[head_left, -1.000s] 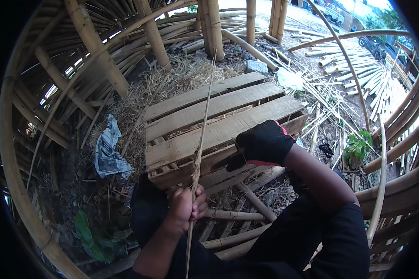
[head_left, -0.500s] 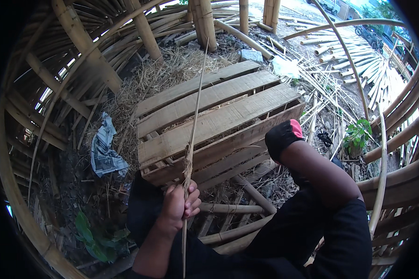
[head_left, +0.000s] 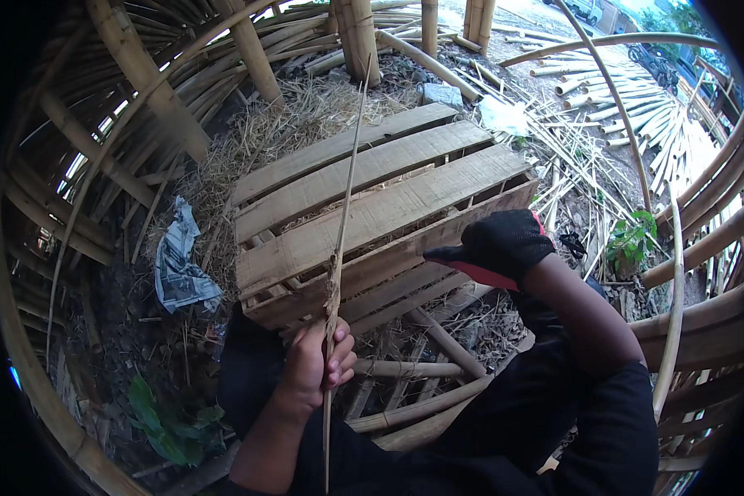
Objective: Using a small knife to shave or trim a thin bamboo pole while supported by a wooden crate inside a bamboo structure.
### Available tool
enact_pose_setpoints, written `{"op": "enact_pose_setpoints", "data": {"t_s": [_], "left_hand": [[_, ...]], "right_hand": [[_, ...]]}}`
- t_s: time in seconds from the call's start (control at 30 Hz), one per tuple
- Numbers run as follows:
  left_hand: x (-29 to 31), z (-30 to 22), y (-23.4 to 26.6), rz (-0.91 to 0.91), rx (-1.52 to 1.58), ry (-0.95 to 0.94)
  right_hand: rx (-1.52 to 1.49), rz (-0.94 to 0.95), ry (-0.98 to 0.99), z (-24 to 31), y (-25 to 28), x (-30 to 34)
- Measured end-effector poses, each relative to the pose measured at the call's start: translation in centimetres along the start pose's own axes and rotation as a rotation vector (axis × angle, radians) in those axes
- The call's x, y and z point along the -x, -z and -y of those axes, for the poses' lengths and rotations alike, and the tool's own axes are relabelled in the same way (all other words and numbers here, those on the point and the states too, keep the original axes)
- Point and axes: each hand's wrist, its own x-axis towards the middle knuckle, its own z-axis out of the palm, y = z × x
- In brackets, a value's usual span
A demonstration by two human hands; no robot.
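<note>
My bare left hand (head_left: 318, 360) is closed around a long thin bamboo strip (head_left: 349, 194). The strip rises past the crate toward the far posts and runs down below my fist. Just above my fingers, its surface is rough and frayed. My right hand (head_left: 504, 246), in a black and red glove, is held near the crate's front right side. Its fingers are curled, with thumb and forefinger pressed together toward the left. Whatever they may hold is hidden. In front of me stands a slatted wooden crate (head_left: 388, 207), with straw showing between its slats.
Bamboo posts (head_left: 360, 41) and curved poles enclose the spot. Crumpled newspaper (head_left: 182, 264) lies left of the crate, near a leafy plant (head_left: 165, 422). Straw (head_left: 298, 116) covers ground behind it. Cut bamboo lengths (head_left: 636, 107) are spread at the far right. Bamboo pieces (head_left: 413, 369) lie below the crate.
My right hand has turned and moved slightly left, so the glove's back and pressed fingertips now show. My left hand keeps its grip on the strip in nearly the same place.
</note>
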Motion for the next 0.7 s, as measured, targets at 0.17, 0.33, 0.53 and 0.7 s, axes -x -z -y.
{"op": "enact_pose_setpoints", "data": {"t_s": [0.17, 0.33, 0.53, 0.7], "left_hand": [[-0.5, 0.5, -0.6, 0.014, -0.04, -0.001], [-0.9, 1.0, -0.9, 0.009, -0.07, 0.035], [-1.2, 2.7, -1.1, 0.07, 0.001, 0.291], [-0.3, 4.2, -2.4, 0.022, -0.123, 0.275]], "right_hand": [[-0.141, -0.13, 0.0, -0.5, 0.0, 0.5], [-0.268, -0.318, 0.043, -1.1, -0.4, 0.5], [-0.375, -0.606, 0.396, -0.2, -2.6, 0.3], [-0.382, -0.226, 0.266, 2.2, -5.0, -0.5]]}}
